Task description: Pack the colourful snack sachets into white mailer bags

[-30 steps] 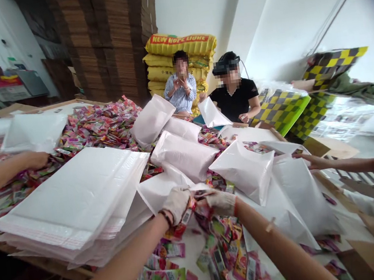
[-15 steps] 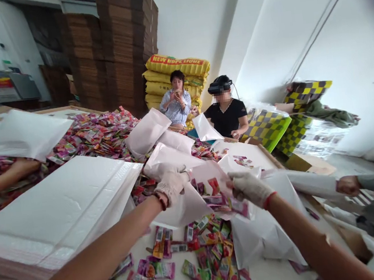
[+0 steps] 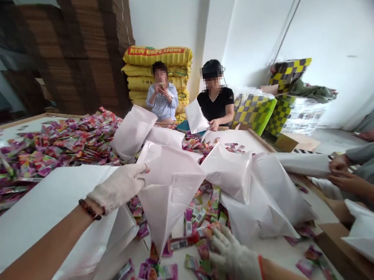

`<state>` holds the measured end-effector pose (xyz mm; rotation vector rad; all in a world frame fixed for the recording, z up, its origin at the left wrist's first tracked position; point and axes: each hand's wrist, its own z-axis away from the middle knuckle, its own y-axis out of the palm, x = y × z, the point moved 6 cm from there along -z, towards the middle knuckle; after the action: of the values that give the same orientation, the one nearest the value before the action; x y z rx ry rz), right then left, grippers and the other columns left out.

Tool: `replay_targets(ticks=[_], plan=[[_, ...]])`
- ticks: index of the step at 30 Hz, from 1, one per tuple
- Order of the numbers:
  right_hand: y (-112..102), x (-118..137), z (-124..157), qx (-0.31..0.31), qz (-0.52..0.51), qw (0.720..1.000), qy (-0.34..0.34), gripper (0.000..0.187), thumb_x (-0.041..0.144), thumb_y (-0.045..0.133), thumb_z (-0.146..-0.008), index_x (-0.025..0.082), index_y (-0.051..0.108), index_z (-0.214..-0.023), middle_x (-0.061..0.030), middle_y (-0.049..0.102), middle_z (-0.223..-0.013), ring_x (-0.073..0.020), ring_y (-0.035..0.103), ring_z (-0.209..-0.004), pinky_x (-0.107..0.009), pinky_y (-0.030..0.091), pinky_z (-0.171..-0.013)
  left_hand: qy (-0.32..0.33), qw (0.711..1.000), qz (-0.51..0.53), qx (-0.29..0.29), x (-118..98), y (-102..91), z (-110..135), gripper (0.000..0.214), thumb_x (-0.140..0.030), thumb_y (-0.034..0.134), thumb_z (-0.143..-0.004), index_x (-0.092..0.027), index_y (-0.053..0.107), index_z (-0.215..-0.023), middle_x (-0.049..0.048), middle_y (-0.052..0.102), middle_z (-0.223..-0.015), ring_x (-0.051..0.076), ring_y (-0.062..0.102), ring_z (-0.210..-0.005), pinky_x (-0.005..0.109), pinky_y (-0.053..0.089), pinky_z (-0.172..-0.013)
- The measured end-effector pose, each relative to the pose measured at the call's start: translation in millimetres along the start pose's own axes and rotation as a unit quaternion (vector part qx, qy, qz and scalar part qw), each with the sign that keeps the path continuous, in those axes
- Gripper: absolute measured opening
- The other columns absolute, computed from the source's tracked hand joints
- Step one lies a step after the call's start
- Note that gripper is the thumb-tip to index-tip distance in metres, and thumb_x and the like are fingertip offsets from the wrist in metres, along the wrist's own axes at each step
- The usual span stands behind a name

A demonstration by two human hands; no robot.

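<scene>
My gloved left hand (image 3: 119, 187) is closed on the upper edge of a white mailer bag (image 3: 170, 187) and holds it up above the table. My gloved right hand (image 3: 238, 263) is low in front, fingers spread over a heap of colourful snack sachets (image 3: 198, 229) beneath the bag. A thick stack of flat white mailers (image 3: 43, 221) lies under my left forearm.
Filled white bags (image 3: 243, 183) lie in the middle of the table, and a large pile of sachets (image 3: 54, 145) sits at the left. Two people sit at the far end. Another person's hands (image 3: 339, 171) hold a bag at the right. Cardboard stacks (image 3: 94, 47) and yellow sacks (image 3: 151, 67) stand behind.
My right hand let go of the bag and dropped to the sachets on the table. My left hand still holds the bag, now hanging closed. The view has swung to the right.
</scene>
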<state>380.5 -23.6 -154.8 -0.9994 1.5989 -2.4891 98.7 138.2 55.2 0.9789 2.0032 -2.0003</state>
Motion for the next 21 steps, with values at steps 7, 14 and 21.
replay_targets(ticks=[7,14,21], plan=[[-62,-73,-120,-0.038,0.149,0.972,0.177,0.139,0.043,0.086,-0.049,0.024,0.01,-0.164,-0.0216,-0.009,-0.169,-0.0467,-0.006,-0.154,-0.06,0.006,-0.122,0.014,0.988,-0.134,0.073,9,7.7,3,0.087,-0.021,0.059,-0.07,-0.02,0.041,-0.155,0.0074,0.043,-0.159,0.029,0.043,-0.146,0.04,0.031,-0.123],[-116,-108,-176,-0.081,0.094,0.962,0.245,0.129,0.022,0.086,-0.044,0.018,0.028,-0.16,-0.0254,0.019,-0.163,-0.0444,0.027,-0.147,-0.048,0.029,-0.118,-0.03,0.989,-0.08,0.122,17,0.7,11,0.089,-0.011,0.052,-0.069,-0.014,0.035,-0.156,0.0073,0.039,-0.161,0.021,0.038,-0.149,0.033,0.029,-0.124],[-84,-76,-140,-0.193,-0.004,0.959,0.21,0.058,0.024,0.072,-0.065,0.015,0.068,-0.123,-0.0219,0.052,-0.14,-0.0392,0.05,-0.128,-0.05,0.035,-0.112,0.024,0.991,-0.046,0.125,5,12.6,2,0.092,-0.027,0.06,-0.071,-0.014,0.033,-0.157,0.0129,0.044,-0.157,0.029,0.047,-0.142,0.038,0.038,-0.119]])
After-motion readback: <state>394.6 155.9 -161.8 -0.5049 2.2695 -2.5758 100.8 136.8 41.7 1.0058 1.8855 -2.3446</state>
